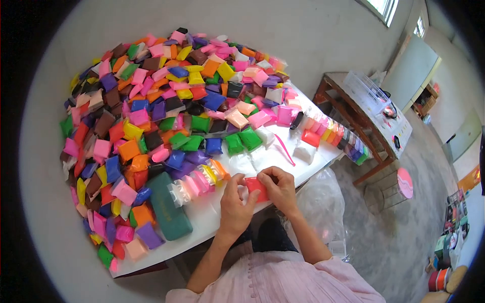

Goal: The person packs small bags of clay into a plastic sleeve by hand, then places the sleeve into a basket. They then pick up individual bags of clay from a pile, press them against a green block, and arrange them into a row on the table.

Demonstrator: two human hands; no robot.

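Observation:
A small red plastic packet (256, 188) is held between my two hands at the near edge of the white table (197, 236). My left hand (236, 207) grips its left side, with the thumb against it. At its upper right corner, my right hand (279, 188) pinches with bent fingers. Left of my hands, a row of packets (199, 182) in white, pink, yellow and orange stands beside a dark green box (169, 209). A bright pink curved strip (286, 151) lies beyond my right hand, near another red packet (310, 137) and a white packet (305, 151).
A large heap of coloured packets (151, 108) covers the table's far and left parts. Another packet row (336, 132) lines the right end. Clear plastic bags (323, 207) hang right of me. A wooden table (333, 93) and a pink-topped stool (404, 183) stand farther right.

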